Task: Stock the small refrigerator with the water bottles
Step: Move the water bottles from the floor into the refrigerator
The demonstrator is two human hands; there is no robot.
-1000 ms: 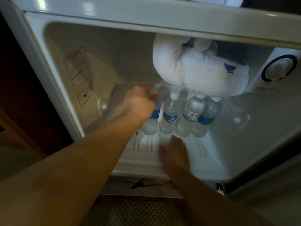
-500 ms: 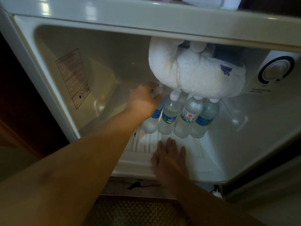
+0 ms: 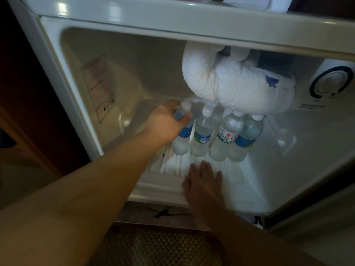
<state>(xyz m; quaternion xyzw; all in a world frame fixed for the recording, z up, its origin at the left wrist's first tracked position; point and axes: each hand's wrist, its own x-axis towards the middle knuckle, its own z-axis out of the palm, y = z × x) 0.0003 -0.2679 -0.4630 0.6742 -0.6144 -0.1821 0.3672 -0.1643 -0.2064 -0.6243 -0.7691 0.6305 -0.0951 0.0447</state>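
The small white refrigerator stands open in front of me. Several water bottles stand in a row on its ribbed floor. My left hand grips the neck of the leftmost bottle, the one with a blue label and a white cap. To its right stand a bottle with a blue-green label, one with a white and green label and one with a blue label. My right hand rests flat, fingers straight, on the refrigerator's front lip just before the bottles.
A thick lump of white frost hangs from the freezer part above the bottles' caps. A round thermostat dial sits on the right inner wall, a label on the left wall. A woven mat lies on the floor below.
My right hand has slid back from the ribbed floor toward the front lip. My left hand has stayed on the leftmost bottle's neck, and my view has shifted a little.
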